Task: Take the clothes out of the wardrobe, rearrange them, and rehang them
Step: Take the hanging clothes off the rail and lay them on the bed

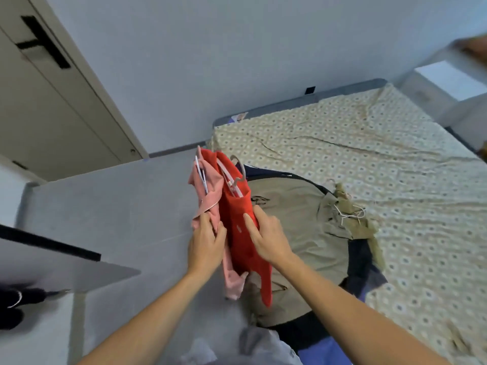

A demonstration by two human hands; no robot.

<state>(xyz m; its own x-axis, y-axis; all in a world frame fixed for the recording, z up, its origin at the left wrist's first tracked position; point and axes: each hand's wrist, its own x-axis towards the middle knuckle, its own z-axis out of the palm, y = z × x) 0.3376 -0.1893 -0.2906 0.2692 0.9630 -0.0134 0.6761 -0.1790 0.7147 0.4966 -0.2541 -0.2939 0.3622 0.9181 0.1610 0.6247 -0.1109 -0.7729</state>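
Observation:
In front of me I hold up two small garments on hangers. My left hand (207, 239) grips the pink garment (208, 191), which hangs on a white hanger (201, 175). My right hand (266, 238) holds the red garment (237, 219) with its fingers against the cloth; a white hanger and a beige hook (241, 171) stick out of its top. Beneath them on the bed lies a khaki garment (297, 225) over dark blue clothing (363, 262).
The bed (395, 159) with a patterned sheet fills the right side. A closed door (52, 101) stands at the left. A grey panel (66, 267) and dark clothing (10, 304) are at the lower left. A white nightstand (448, 83) stands at the far right.

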